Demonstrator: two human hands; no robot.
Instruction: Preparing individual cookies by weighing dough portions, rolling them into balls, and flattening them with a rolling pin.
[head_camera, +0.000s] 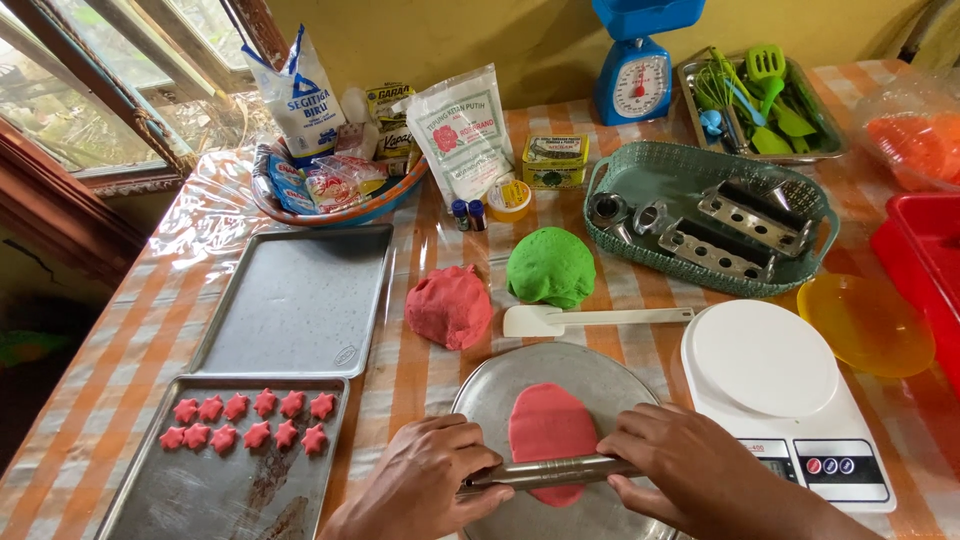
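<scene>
Round metal tray (600, 385) sits near centre on the checked table (420, 360), and on it lies a flattened oval of red dough (545, 425). Soft stuff by the look of it, pliable, likely to tear if lifted by an edge; better slid from beneath. Across it lies the slim steel rolling pin (545, 470), stiff and smooth, probably slippery. Left hand (425, 485) curls around its left end, right hand (690, 475) presses over the right end. Beyond the tray, red (450, 305) and green (551, 265) dough balls wait; star cut-outs (250, 420) fill the near-left baking tray (200, 500).
</scene>
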